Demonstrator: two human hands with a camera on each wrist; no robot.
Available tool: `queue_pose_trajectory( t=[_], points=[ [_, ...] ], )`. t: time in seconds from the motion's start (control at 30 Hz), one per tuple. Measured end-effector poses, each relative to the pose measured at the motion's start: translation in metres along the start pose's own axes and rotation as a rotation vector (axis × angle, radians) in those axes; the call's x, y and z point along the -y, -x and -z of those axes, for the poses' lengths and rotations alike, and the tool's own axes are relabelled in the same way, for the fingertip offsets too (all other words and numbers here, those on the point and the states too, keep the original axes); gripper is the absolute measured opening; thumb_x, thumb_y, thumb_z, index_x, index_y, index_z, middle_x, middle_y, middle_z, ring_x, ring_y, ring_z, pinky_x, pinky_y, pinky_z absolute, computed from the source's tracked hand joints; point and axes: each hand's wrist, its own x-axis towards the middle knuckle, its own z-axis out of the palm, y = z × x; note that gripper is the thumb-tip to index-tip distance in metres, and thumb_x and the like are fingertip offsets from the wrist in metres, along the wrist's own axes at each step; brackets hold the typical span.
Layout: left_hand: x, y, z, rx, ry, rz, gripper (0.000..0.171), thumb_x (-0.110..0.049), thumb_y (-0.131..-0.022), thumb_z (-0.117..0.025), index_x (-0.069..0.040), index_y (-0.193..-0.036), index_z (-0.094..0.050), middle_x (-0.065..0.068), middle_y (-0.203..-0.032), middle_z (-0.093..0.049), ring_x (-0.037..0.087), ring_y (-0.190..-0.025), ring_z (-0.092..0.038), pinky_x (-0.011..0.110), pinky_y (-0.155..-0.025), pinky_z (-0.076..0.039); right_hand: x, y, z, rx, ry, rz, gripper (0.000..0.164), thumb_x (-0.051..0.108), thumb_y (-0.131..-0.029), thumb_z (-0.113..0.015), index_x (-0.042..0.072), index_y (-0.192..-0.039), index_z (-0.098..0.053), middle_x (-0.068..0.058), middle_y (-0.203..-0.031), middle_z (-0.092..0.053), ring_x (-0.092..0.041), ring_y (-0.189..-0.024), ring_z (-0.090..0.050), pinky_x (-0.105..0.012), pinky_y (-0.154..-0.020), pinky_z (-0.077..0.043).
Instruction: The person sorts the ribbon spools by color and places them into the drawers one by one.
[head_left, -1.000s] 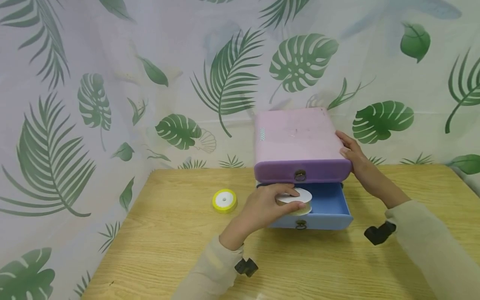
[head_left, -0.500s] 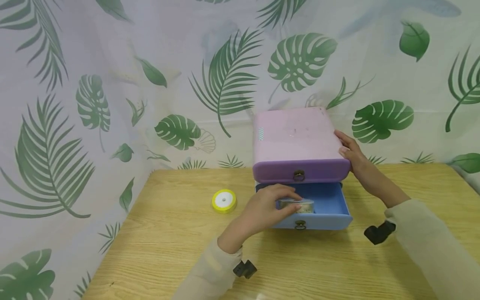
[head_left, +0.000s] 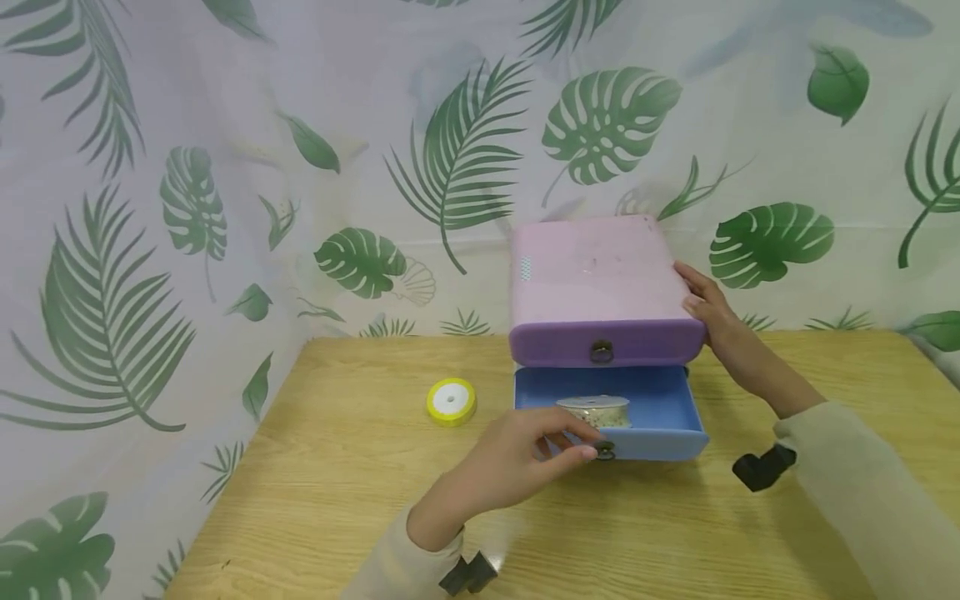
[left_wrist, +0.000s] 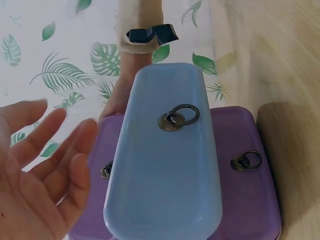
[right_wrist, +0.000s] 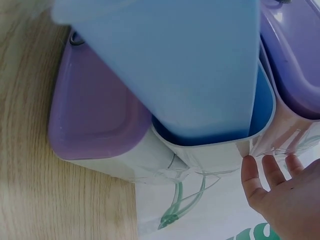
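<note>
A small drawer unit [head_left: 592, 283], pink on top with a purple upper drawer front, stands on the table. Its blue drawer [head_left: 660, 444] is pulled out. Inside lies a ribbon spool [head_left: 600, 415] with a white disc and a patterned pale band. My left hand [head_left: 510, 467] is in front of the drawer near its ring pull [left_wrist: 185, 115]; in the left wrist view its fingers are loosely bent, apart from the blue front, and hold nothing. My right hand [head_left: 723, 329] rests against the unit's right side, fingertips touching the casing [right_wrist: 210, 157] in the right wrist view.
A yellow-rimmed spool [head_left: 452, 402] with a white face lies on the wooden table [head_left: 322, 500] left of the unit. A leaf-patterned cloth [head_left: 285, 75] hangs behind. Another purple drawer front [left_wrist: 245, 200] shows below the blue one in the left wrist view.
My left hand has set the ribbon spool down in the blue drawer, let go of it and drawn back to in front of the drawer. My right hand has stayed on the unit.
</note>
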Motion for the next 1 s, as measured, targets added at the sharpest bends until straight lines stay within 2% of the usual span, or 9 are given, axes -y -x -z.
queue_pose_trajectory(
  t=[0.13, 0.23, 0.3, 0.43, 0.53, 0.63, 0.73, 0.87, 1.0],
  points=[
    [0.001, 0.010, -0.006, 0.118, -0.065, 0.023, 0.028, -0.028, -0.095, -0.062, -0.015, -0.121, -0.066, -0.004, -0.111, -0.071, -0.004, -0.077, -0.055, 0.009, -0.068, -0.046, -0.002, 0.001, 0.001, 0.000, -0.007, 0.010, 0.058, 0.038, -0.105, -0.024, 0.030, -0.156, 0.003, -0.008, -0.162, 0.014, -0.043, -0.147, 0.003, -0.068, -0.111, -0.009],
    [0.006, 0.015, -0.013, 0.160, -0.125, 0.046, 0.032, -0.031, -0.096, -0.060, -0.018, -0.125, -0.063, -0.005, -0.118, -0.068, -0.004, -0.068, -0.048, 0.007, -0.065, -0.042, -0.003, 0.001, 0.000, 0.006, -0.010, 0.009, 0.058, 0.038, -0.105, -0.024, 0.030, -0.156, 0.004, -0.008, -0.162, 0.014, -0.042, -0.147, 0.003, -0.065, -0.112, -0.010],
    [0.010, 0.017, -0.016, 0.165, -0.128, 0.071, 0.033, -0.033, -0.096, -0.060, -0.019, -0.126, -0.062, -0.004, -0.121, -0.067, -0.001, -0.065, -0.046, 0.008, -0.065, -0.043, -0.003, 0.001, 0.000, 0.006, -0.012, 0.011, 0.058, 0.038, -0.105, -0.023, 0.030, -0.155, 0.004, -0.008, -0.162, 0.014, -0.040, -0.147, 0.003, -0.058, -0.115, -0.013],
    [0.021, 0.017, -0.023, 0.158, -0.080, 0.109, 0.034, -0.033, -0.097, -0.058, -0.018, -0.128, -0.061, -0.004, -0.128, -0.063, 0.002, -0.086, -0.057, 0.014, -0.080, -0.048, -0.003, 0.001, 0.000, -0.001, -0.012, 0.018, 0.057, 0.038, -0.105, -0.023, 0.031, -0.155, 0.003, -0.009, -0.162, 0.014, -0.037, -0.146, 0.001, -0.045, -0.115, -0.017],
    [0.028, 0.016, -0.027, 0.172, -0.035, 0.119, 0.036, -0.032, -0.098, -0.056, -0.018, -0.131, -0.058, -0.003, -0.133, -0.060, 0.002, -0.101, -0.056, 0.018, -0.088, -0.049, -0.003, 0.000, 0.000, -0.005, -0.015, 0.024, 0.057, 0.038, -0.104, -0.023, 0.031, -0.155, 0.003, -0.009, -0.162, 0.015, -0.039, -0.147, 0.003, -0.054, -0.116, -0.013],
    [0.032, 0.015, -0.031, 0.191, -0.004, 0.120, 0.037, -0.032, -0.099, -0.055, -0.017, -0.132, -0.057, -0.002, -0.134, -0.060, 0.001, -0.094, -0.056, 0.019, -0.088, -0.049, -0.003, 0.000, 0.000, -0.004, -0.017, 0.026, 0.058, 0.038, -0.104, -0.022, 0.030, -0.155, 0.004, -0.009, -0.162, 0.015, -0.042, -0.147, 0.005, -0.065, -0.113, -0.007],
    [0.036, 0.014, -0.034, 0.200, 0.028, 0.129, 0.036, -0.031, -0.099, -0.055, -0.017, -0.132, -0.057, -0.002, -0.132, -0.061, -0.003, -0.071, -0.050, 0.016, -0.084, -0.049, -0.003, 0.001, -0.001, -0.005, -0.019, 0.026, 0.058, 0.038, -0.104, -0.022, 0.030, -0.155, 0.004, -0.010, -0.162, 0.016, -0.043, -0.147, 0.006, -0.068, -0.111, -0.006],
    [0.038, 0.013, -0.037, 0.207, 0.063, 0.137, 0.036, -0.031, -0.099, -0.055, -0.016, -0.131, -0.058, -0.001, -0.131, -0.062, -0.001, -0.066, -0.046, 0.017, -0.083, -0.048, -0.004, 0.001, -0.002, -0.007, -0.015, 0.020, 0.058, 0.039, -0.104, -0.022, 0.030, -0.155, 0.004, -0.010, -0.162, 0.015, -0.043, -0.146, 0.004, -0.068, -0.111, -0.007],
    [0.034, 0.014, -0.034, 0.182, 0.087, 0.133, 0.036, -0.029, -0.098, -0.057, -0.014, -0.131, -0.058, 0.001, -0.127, -0.064, 0.002, -0.094, -0.058, 0.017, -0.084, -0.050, -0.003, 0.001, -0.002, -0.007, -0.013, 0.020, 0.059, 0.039, -0.104, -0.022, 0.030, -0.155, 0.004, -0.010, -0.162, 0.015, -0.043, -0.146, 0.003, -0.068, -0.111, -0.008]
  ],
)
